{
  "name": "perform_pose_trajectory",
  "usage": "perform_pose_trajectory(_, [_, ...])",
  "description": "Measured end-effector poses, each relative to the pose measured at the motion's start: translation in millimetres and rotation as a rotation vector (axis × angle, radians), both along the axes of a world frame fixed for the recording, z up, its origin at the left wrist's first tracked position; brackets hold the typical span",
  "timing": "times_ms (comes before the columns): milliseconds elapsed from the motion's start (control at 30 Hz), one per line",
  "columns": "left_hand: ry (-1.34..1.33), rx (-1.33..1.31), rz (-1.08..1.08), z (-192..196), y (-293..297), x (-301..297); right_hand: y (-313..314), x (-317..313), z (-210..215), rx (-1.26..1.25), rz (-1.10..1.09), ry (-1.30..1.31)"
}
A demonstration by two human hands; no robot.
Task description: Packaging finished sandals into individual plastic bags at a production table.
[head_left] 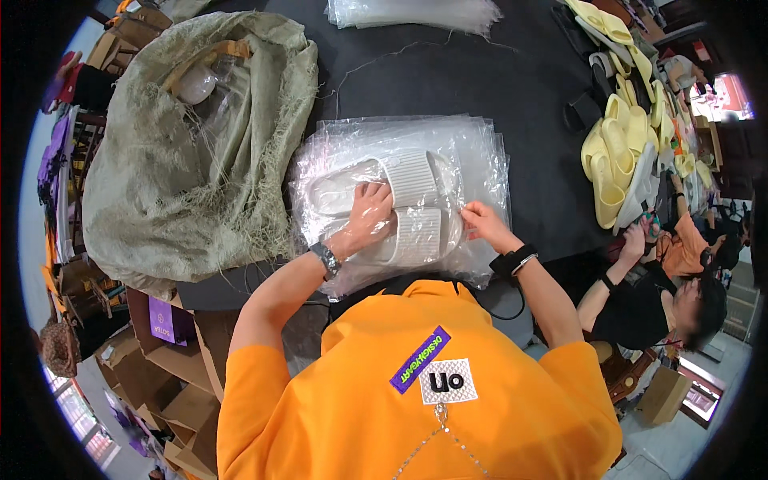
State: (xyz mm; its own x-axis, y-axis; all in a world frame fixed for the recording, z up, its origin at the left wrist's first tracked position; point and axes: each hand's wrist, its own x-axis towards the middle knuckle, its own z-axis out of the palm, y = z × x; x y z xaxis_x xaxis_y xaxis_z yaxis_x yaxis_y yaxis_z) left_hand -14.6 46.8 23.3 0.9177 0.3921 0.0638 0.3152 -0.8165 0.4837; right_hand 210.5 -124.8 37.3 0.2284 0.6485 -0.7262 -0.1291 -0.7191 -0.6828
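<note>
A pair of off-white slide sandals (413, 181) with ribbed straps lies side by side in front of me, clear plastic around them. Beneath is a stack of clear plastic bags (490, 152). My left hand (370, 214) reaches in from the left with bent fingers gripping the slides between their straps and heel ends. Part of the lower slide is hidden under that hand. At the right of the straps, my right hand (486, 224) pinches the edge of the clear bag around the slides, thumb and forefinger together.
A large grey-green woven sack (200, 160) stands open on the left of the dark table (552, 160). More clear bags (412, 11) lie at the far edge. Pale yellow slides (614, 152) are piled at the right, near another person (640, 300). Cardboard boxes (176, 400) sit at lower left.
</note>
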Motion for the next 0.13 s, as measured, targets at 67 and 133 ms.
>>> perform_pose_trajectory(67, [-0.063, 0.002, 0.003, -3.2, -5.7, 3.0, -4.0, -0.6, -8.8, 0.06, -0.098, -0.066])
perform_pose_trajectory(133, [-0.15, 0.081, -0.011, -17.9, -3.6, 3.0, -1.6, 5.8, -12.0, 0.075, -0.148, -0.129])
